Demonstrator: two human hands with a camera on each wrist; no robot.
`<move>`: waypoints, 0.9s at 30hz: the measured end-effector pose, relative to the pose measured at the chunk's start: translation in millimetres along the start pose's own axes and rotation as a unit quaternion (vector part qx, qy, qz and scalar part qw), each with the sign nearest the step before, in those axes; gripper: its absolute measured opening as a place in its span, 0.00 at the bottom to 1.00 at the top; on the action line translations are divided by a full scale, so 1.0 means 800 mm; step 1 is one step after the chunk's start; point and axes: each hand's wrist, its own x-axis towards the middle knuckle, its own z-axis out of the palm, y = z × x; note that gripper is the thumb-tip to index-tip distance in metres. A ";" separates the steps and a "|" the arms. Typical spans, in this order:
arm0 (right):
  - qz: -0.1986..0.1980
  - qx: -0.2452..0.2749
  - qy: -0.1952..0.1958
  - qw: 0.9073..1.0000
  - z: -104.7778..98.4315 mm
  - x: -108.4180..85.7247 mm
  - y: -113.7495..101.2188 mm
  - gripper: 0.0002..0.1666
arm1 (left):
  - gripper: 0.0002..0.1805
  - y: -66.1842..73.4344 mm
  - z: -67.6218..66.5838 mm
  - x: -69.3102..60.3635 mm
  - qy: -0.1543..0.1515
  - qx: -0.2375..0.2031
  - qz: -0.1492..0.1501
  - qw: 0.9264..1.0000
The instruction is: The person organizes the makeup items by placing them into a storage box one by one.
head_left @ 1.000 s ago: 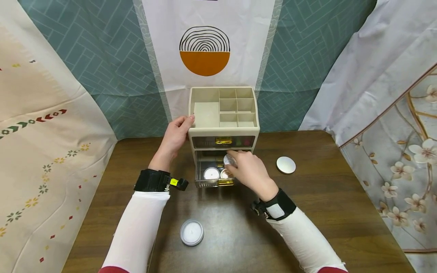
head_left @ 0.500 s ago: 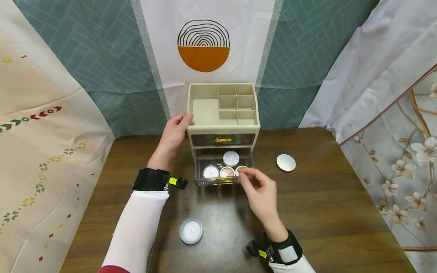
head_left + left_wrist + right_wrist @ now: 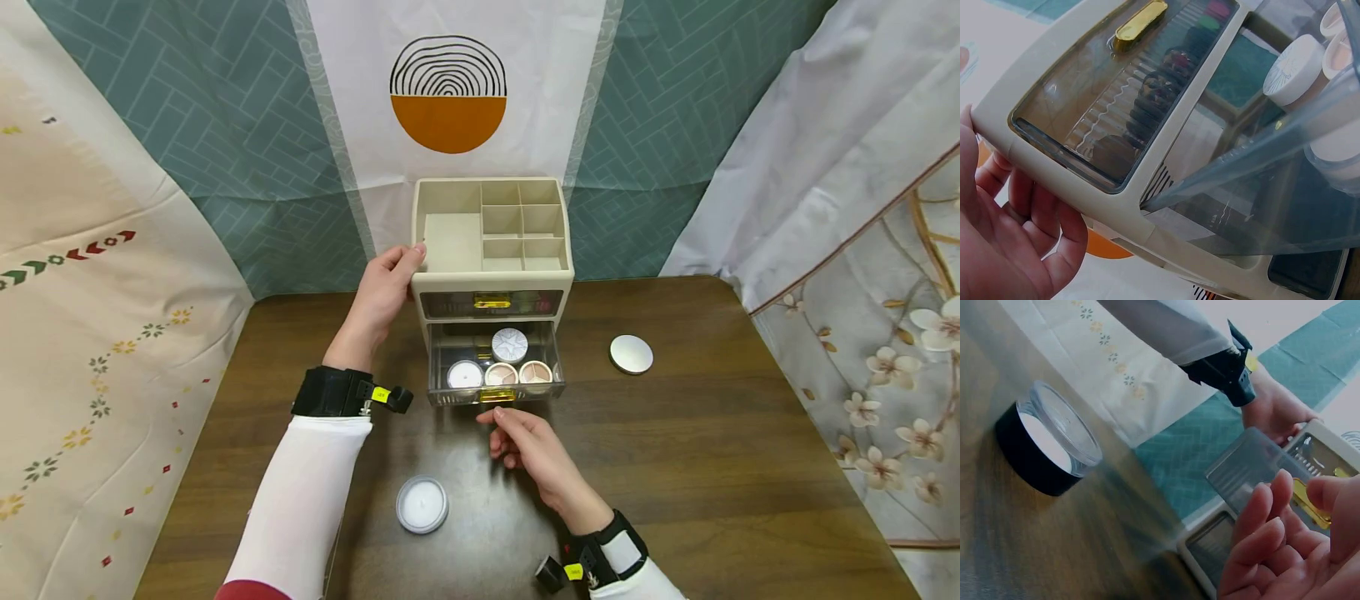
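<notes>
My left hand (image 3: pixel 381 296) grips the upper left edge of a cream desktop drawer organizer (image 3: pixel 450 282), thumb over the rim and fingers against the side. Its clear lower drawer (image 3: pixel 450 398) stands pulled out. Inside lie a star-patterned round case (image 3: pixel 510 344), a round white-topped container (image 3: pixel 465 374) and two round beige-toned compacts, the middle one (image 3: pixel 501 375) and the right one (image 3: pixel 536 373). Just in front of the drawer's gold handle (image 3: pixel 497 396), my right hand (image 3: pixel 536 454) hovers with loosely curled fingers, holding nothing.
A round jar (image 3: pixel 422 505) with a clear lid and dark base stands at the table's front. To the organizer's right lies a white disc (image 3: pixel 631 354). Dark items show through the closed upper drawer (image 3: pixel 1166 81). Cloths hang behind and at both sides.
My right hand has let go of the star-patterned case in the drawer, passed the right compact at the drawer's front, and moved down-left before the handle. My left hand keeps its place.
</notes>
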 end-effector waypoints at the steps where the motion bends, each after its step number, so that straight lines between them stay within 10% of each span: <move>1: 0.005 0.010 0.002 1.000 0.000 0.003 0.000 0.28 | 0.22 0.000 0.000 0.000 0.001 -0.001 0.001 1.000; 27: -0.018 0.006 0.037 0.999 0.002 0.015 -0.009 0.21 | 0.20 0.001 0.001 0.001 -0.003 0.000 0.017 1.000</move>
